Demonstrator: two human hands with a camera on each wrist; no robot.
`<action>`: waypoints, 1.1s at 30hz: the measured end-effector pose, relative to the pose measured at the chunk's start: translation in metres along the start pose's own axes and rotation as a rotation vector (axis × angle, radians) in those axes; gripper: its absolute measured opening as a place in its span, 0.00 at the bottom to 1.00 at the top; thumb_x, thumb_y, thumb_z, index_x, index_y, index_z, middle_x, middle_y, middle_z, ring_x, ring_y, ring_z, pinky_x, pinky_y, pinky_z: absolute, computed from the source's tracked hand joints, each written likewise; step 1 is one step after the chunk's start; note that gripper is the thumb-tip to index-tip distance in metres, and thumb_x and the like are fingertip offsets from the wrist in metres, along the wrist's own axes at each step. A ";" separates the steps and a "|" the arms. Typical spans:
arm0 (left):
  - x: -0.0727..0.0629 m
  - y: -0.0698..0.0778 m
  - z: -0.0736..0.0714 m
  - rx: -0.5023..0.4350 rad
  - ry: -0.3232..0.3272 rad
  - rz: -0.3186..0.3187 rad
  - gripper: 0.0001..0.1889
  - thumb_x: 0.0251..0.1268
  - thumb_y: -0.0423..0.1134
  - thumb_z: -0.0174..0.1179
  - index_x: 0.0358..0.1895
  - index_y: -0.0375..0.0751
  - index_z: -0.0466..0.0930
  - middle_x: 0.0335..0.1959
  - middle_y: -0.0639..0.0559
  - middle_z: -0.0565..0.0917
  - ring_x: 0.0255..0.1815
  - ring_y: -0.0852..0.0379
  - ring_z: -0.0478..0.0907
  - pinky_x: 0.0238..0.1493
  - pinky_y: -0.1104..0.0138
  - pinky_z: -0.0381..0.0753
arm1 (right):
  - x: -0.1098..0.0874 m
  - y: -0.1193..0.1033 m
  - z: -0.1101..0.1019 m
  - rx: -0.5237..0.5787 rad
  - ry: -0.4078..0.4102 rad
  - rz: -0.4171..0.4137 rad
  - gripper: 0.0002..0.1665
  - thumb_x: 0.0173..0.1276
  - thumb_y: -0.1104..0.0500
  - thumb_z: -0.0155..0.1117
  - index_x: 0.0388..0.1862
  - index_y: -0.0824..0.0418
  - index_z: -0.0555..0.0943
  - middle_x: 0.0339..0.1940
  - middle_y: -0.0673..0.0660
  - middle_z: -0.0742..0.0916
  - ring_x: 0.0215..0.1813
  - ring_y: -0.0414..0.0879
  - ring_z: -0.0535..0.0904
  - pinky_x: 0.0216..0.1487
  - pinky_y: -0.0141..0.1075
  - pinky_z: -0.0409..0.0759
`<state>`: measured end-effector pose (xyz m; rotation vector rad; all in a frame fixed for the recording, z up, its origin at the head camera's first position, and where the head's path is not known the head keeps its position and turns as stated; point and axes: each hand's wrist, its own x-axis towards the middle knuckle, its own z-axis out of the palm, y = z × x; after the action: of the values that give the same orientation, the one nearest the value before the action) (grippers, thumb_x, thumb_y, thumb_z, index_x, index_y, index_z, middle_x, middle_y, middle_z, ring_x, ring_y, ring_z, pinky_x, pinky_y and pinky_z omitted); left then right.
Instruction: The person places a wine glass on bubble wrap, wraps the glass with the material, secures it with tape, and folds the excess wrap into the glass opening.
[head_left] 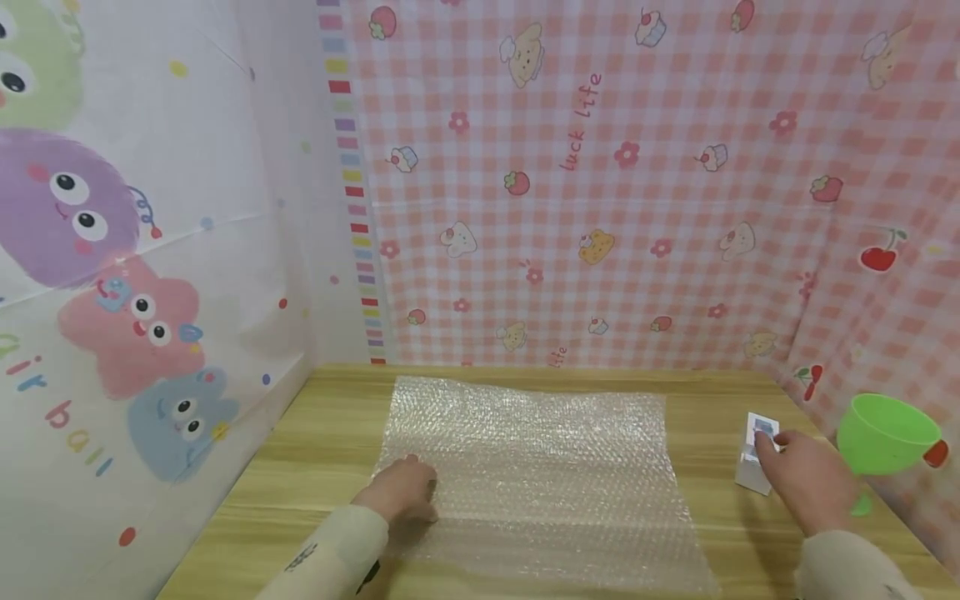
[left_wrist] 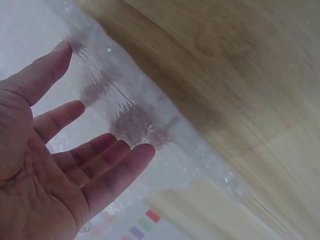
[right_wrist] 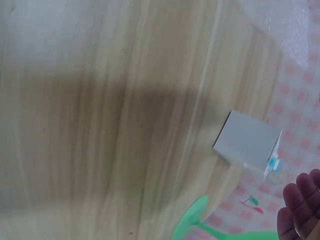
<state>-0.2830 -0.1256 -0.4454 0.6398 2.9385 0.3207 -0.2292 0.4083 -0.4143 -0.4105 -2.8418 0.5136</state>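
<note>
A sheet of bubble wrap [head_left: 540, 475] lies spread over the middle of the wooden table. My left hand [head_left: 401, 492] is at its left side, and in the left wrist view the spread, slightly bent fingers [left_wrist: 120, 172] hover over the sheet near its edge. To the right stands a small white box [head_left: 752, 473] with a picture on it. My right hand [head_left: 813, 479] reaches over to the box from the right, its fingertips overlapping the box in the head view. From the right wrist, the loosely bent fingers [right_wrist: 300, 200] appear beside the box [right_wrist: 247, 142], with a gap between.
A green plastic goblet [head_left: 885, 433] stands at the table's right edge, just beyond my right hand. Patterned cloth hangs behind the table [head_left: 300, 467] and along both sides, with pink checks [head_left: 570, 275] at the back and cartoon figures [head_left: 150, 325] on the left.
</note>
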 end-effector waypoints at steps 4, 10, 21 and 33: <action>0.000 -0.002 -0.001 0.015 -0.004 0.001 0.16 0.43 0.38 0.75 0.34 0.37 0.81 0.31 0.47 0.76 0.36 0.46 0.75 0.44 0.50 0.79 | 0.001 0.009 -0.004 0.018 -0.039 0.080 0.44 0.75 0.35 0.40 0.57 0.76 0.74 0.54 0.77 0.79 0.47 0.73 0.78 0.34 0.58 0.75; 0.000 -0.002 -0.004 0.018 -0.007 -0.008 0.17 0.44 0.38 0.76 0.36 0.36 0.81 0.33 0.47 0.76 0.39 0.45 0.75 0.46 0.50 0.79 | -0.001 0.016 -0.010 0.021 -0.042 0.167 0.46 0.74 0.32 0.39 0.54 0.75 0.76 0.51 0.77 0.80 0.43 0.71 0.77 0.36 0.61 0.70; 0.000 -0.001 -0.005 0.026 0.005 -0.028 0.19 0.44 0.38 0.77 0.39 0.36 0.81 0.35 0.45 0.75 0.42 0.42 0.75 0.48 0.48 0.79 | -0.008 0.029 -0.016 0.113 -0.057 0.503 0.62 0.66 0.23 0.32 0.64 0.82 0.63 0.61 0.82 0.68 0.63 0.75 0.65 0.58 0.69 0.65; -0.004 0.002 -0.002 0.019 -0.003 0.009 0.16 0.44 0.39 0.77 0.32 0.40 0.79 0.32 0.48 0.74 0.37 0.46 0.73 0.42 0.53 0.79 | -0.017 0.043 -0.023 0.498 0.243 0.489 0.60 0.68 0.39 0.58 0.78 0.71 0.37 0.76 0.78 0.51 0.76 0.69 0.49 0.76 0.56 0.49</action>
<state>-0.2788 -0.1262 -0.4428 0.6559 2.9397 0.2930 -0.1971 0.4489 -0.4116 -0.9866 -2.2595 1.1360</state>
